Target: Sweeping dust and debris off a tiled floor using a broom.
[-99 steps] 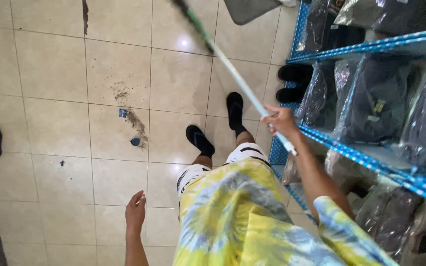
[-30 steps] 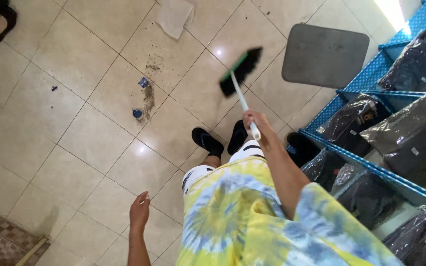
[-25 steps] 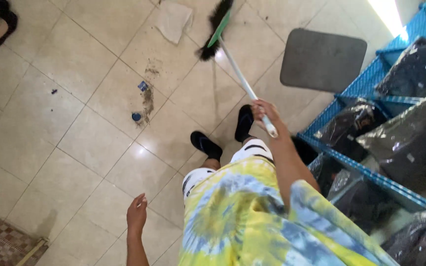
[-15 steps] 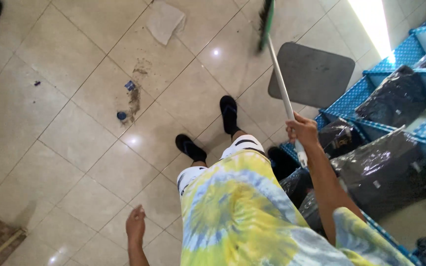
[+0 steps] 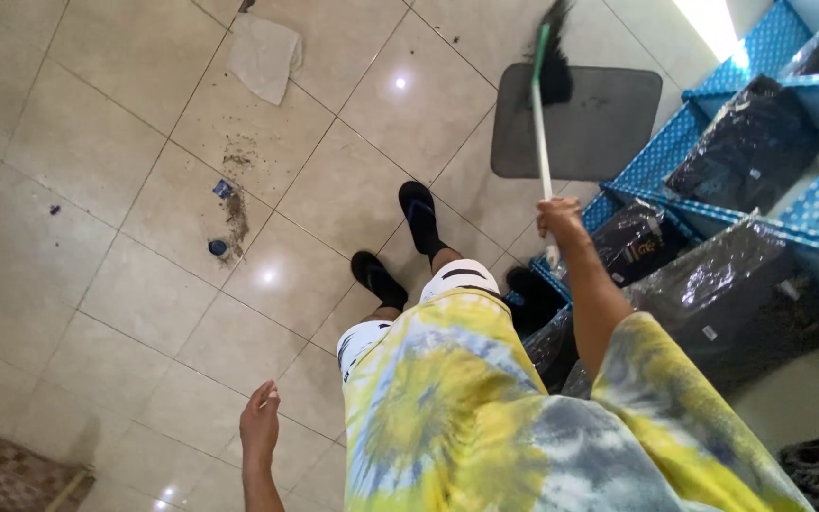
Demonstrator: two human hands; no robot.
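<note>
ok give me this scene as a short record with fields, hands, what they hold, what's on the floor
right hand: right hand gripped round the handle of the broom
left hand: left hand empty, fingers loose, hanging at the side
broom head: black bristles over the grey mat
floor: pale tiles with a dirt pile, a blue cap beside it and a cloth farther off
feet: black slippers
right side: blue shelves with dark wrapped packs

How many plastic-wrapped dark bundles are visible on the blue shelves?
4: one on the upper shelf, one small by the right hand, one large lower right, one behind the arm. More may be hidden.
</note>
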